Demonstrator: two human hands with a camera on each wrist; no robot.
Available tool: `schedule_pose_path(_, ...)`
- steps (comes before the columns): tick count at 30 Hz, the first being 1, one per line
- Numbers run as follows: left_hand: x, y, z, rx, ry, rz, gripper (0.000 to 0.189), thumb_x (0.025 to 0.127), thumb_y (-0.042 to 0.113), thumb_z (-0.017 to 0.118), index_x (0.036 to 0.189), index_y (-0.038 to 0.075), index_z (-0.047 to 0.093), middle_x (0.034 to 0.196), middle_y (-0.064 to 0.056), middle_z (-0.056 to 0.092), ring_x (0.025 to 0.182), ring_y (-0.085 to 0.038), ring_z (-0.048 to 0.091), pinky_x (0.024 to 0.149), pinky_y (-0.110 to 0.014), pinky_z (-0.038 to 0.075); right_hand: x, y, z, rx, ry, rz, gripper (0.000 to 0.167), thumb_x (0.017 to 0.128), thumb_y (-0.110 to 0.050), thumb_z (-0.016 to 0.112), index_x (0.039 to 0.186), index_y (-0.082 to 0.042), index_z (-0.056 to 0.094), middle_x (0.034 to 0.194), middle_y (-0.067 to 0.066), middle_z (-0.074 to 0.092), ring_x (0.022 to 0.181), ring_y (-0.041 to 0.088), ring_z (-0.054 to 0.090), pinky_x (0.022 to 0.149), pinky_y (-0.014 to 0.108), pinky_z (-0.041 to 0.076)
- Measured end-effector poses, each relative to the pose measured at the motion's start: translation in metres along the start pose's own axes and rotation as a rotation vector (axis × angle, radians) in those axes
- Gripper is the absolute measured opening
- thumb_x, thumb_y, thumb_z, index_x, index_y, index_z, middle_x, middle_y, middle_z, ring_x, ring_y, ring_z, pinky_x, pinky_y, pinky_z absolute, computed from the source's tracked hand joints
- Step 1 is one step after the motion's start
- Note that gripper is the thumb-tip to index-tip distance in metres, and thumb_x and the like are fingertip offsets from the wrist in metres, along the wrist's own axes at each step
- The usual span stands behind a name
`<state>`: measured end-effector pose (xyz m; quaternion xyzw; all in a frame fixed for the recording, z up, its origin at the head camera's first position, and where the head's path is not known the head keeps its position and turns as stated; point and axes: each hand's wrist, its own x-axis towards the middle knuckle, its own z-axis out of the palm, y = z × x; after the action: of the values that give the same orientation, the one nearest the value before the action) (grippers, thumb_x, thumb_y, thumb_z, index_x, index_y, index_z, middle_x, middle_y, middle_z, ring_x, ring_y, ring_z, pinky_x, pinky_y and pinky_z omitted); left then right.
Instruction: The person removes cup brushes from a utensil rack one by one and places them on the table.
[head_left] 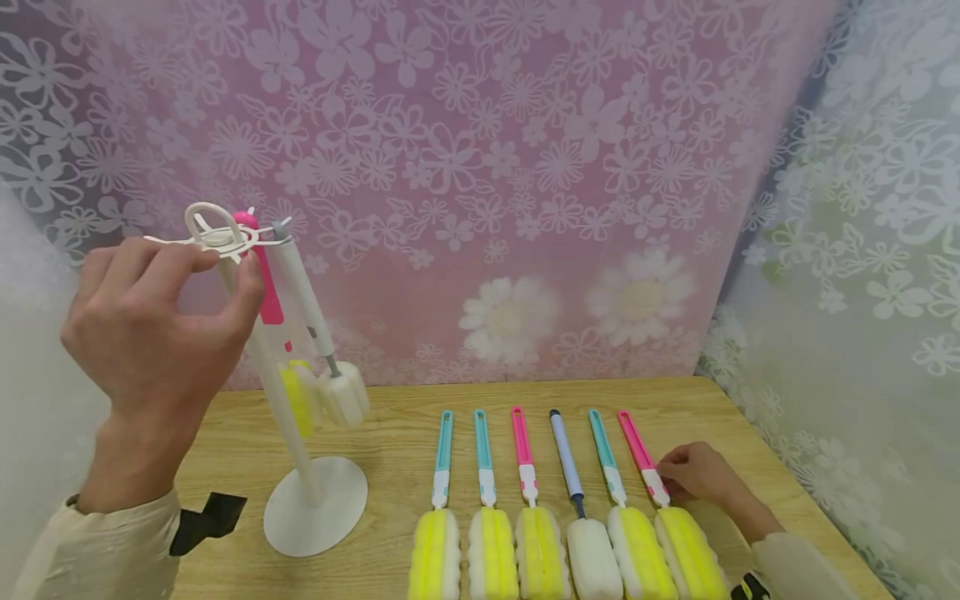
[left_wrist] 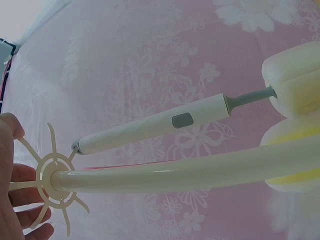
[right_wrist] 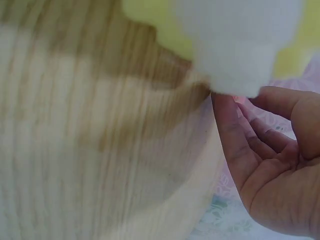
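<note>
My left hand pinches the hook ring at the top of a white stand, thumb and fingers around its prongs. From those hooks hang a white-handled sponge brush and a pink-handled one with a yellow and white head. At the right end of a row of sponge brushes on the table, my right hand holds the pink-handled sponge brush near the white neck of its handle. In the right wrist view, thumb and forefinger meet at the neck, under the blurred sponge head.
Left of that brush lie several others: one with a lilac handle, a pink one and teal ones, heads toward me. The stand's round base rests on the wooden table. Flowered cloth hangs behind.
</note>
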<state>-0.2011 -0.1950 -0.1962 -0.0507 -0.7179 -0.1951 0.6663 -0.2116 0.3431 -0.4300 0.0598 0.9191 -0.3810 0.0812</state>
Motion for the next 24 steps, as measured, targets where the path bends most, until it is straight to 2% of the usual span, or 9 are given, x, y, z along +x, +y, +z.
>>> schedule_pose_path(10,-0.0006,0.0004,0.0004,0.009,-0.015,0.006,0.044,0.08,0.043,0.06,0.077,0.0,0.069,0.072,-0.016,0.059,0.075,-0.039,0.055,0.057,-0.05,0.036,-0.0031,0.005,-0.0018,0.061,-0.024,0.013,0.031,0.096,-0.012,0.053,0.105,0.017,0.059,0.085,0.013,0.068,0.074,0.026,0.068,0.064,0.038,0.057)
schedule_pose_path(16,0.0002,0.0019,0.0009,0.008,0.006,0.005,0.042,0.079,0.041,0.058,0.074,0.0,0.068,0.071,-0.017,0.059,0.074,-0.04,0.054,0.058,-0.052,0.036,-0.0032,0.0098,-0.0015,0.08,-0.044,0.023,0.036,0.095,-0.018,0.056,0.106,0.017,0.059,0.085,0.01,0.068,0.075,0.024,0.068,0.066,0.035,0.057)
schedule_pose_path(19,0.0008,0.0032,0.0011,0.006,0.017,0.0,0.041,0.079,0.039,0.057,0.072,-0.001,0.067,0.07,-0.018,0.059,0.073,-0.042,0.054,0.061,-0.053,0.037,-0.0036,0.0111,-0.0025,0.088,-0.057,-0.003,0.039,0.097,-0.02,0.054,0.106,0.018,0.058,0.086,0.011,0.068,0.074,0.024,0.068,0.066,0.036,0.057)
schedule_pose_path(24,0.002,0.0037,-0.0009,0.011,-0.003,0.003,0.04,0.079,0.036,0.055,0.074,-0.001,0.068,0.072,-0.019,0.061,0.073,-0.042,0.055,0.062,-0.055,0.039,-0.0082,0.0048,-0.0033,0.019,0.037,-0.056,0.034,0.098,-0.019,0.051,0.104,0.012,0.061,0.082,0.009,0.068,0.072,0.022,0.065,0.064,0.033,0.054)
